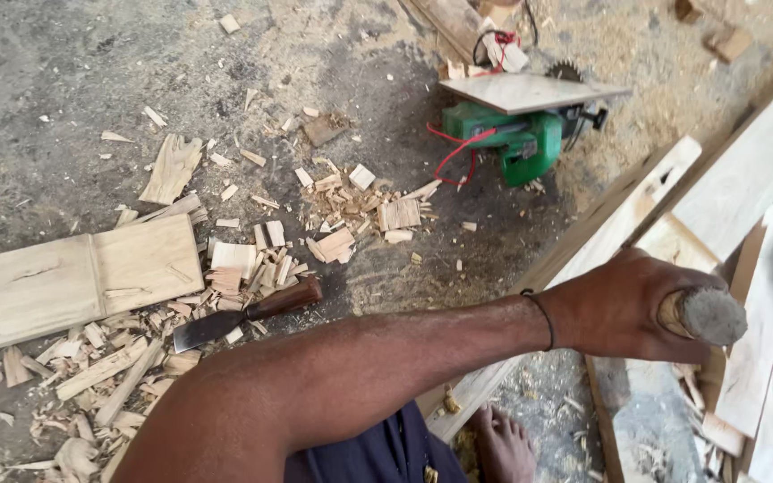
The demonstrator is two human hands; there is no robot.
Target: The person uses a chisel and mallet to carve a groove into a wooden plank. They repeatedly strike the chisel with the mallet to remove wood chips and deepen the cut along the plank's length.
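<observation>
Left hand (pixel 624 304) clamps a wooden tool handle (pixel 704 315) over the planks (pixel 744 170) (chisel (pixel 243 313) lies on the floor); right hand unseen.

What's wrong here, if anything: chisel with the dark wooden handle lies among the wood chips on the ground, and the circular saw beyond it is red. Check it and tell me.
The saw's colour is wrong. The head view shows the circular saw with a green body; only its looped wire is red. The rest stands: the chisel with the dark wooden handle lies among the wood chips on the ground.
</observation>
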